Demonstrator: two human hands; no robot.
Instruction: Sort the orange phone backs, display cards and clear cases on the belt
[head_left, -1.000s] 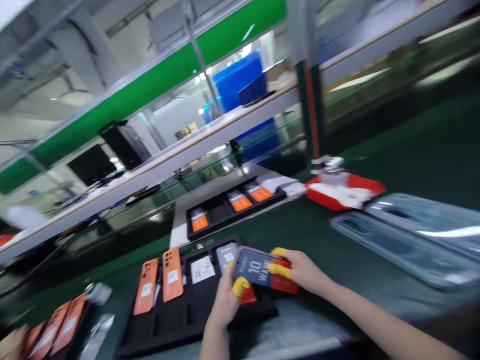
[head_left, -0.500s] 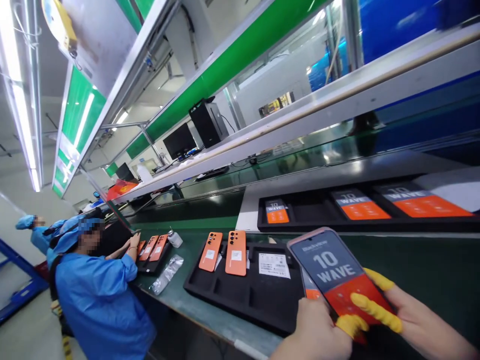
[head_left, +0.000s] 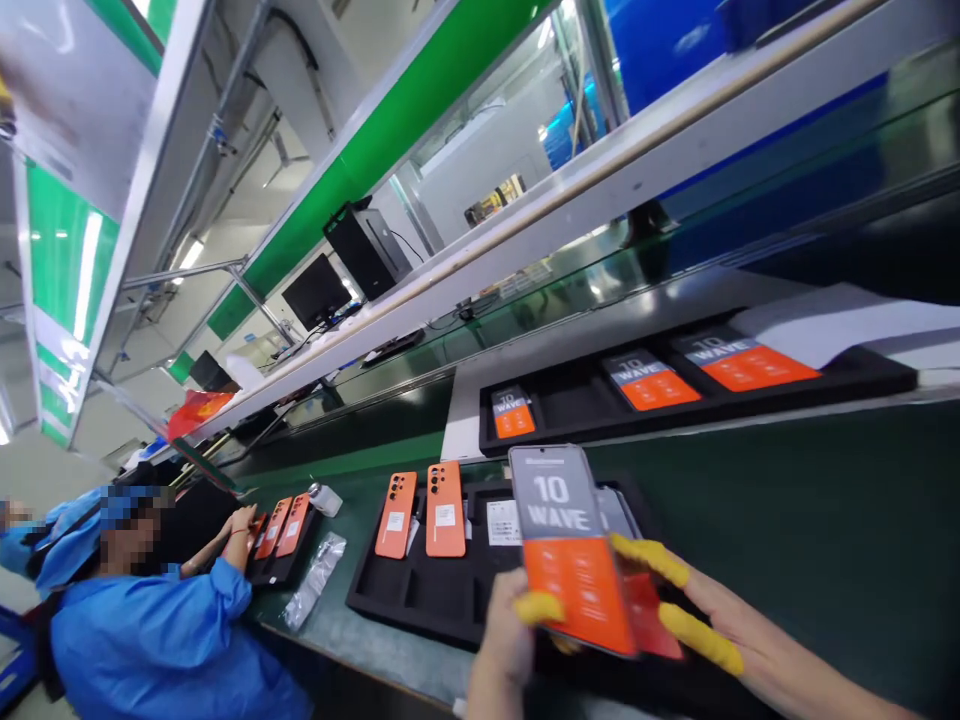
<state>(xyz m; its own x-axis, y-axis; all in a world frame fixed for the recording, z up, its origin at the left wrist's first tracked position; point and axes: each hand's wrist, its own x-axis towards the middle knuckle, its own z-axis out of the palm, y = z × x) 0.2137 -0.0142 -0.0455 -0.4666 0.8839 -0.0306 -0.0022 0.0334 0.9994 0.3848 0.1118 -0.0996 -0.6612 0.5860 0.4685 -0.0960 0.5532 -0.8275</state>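
- Held a smartphone (head_left: pixel 568 545) above the near edge of the green conveyor belt (head_left: pixel 787 500), screen up, its film printed "10 WAVE" over an orange lower half.
- Left hand (head_left: pixel 504 650) clamped on the phone's lower left edge, thumb in a yellow finger cot.
- Right hand (head_left: pixel 720 630) beside and under the phone's right side, 2 yellow-cotted fingers spread along it; could not tell whether it gripped the phone or a 2nd one half hidden beneath.
- Directly below and beyond: a black foam tray (head_left: pixel 420 595) with 2 orange phones (head_left: pixel 421 512) lying back up.
- Farther back: a 2nd black tray (head_left: pixel 570 405) carrying 3 screen-up phones with the same film.
- At left: a co-worker in a blue smock (head_left: pixel 165 640), hand (head_left: pixel 241 520) on a small tray of orange phones, a clear plastic bag (head_left: pixel 315 580) near it.
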